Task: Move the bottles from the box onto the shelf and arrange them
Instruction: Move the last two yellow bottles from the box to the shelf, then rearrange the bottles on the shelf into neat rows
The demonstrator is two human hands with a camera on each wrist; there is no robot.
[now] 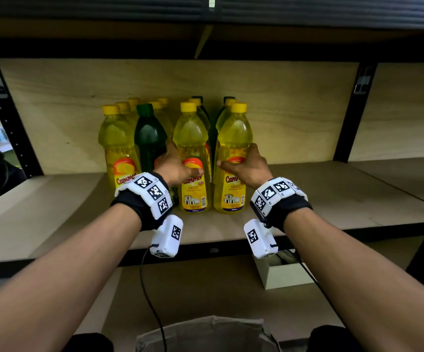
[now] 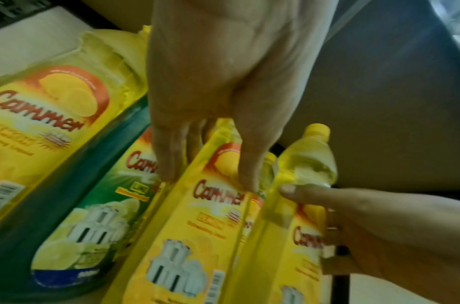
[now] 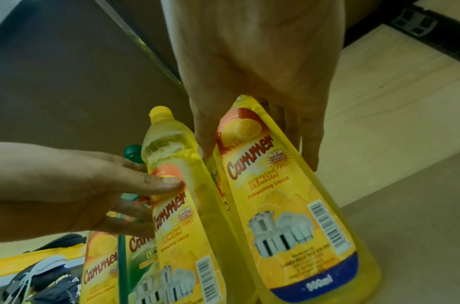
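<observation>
Several yellow "Cammer" bottles and dark green ones stand in rows at the back middle of the wooden shelf [image 1: 333,199]. My left hand [image 1: 177,166] grips the front middle yellow bottle [image 1: 193,138] around its waist, thumb on the label. My right hand [image 1: 244,165] grips the front right yellow bottle [image 1: 233,138] the same way. Both bottles stand upright on the shelf, side by side. In the left wrist view my left hand [image 2: 210,102] wraps the middle bottle [image 2: 195,236]. In the right wrist view my right hand [image 3: 257,82] holds the right bottle [image 3: 288,205].
A green bottle [image 1: 149,138] and another yellow bottle [image 1: 118,148] stand left of my hands. Bare shelf board lies on both sides of the group. The cardboard box [image 1: 205,334] sits below between my arms. A small white box [image 1: 282,273] stands under the shelf.
</observation>
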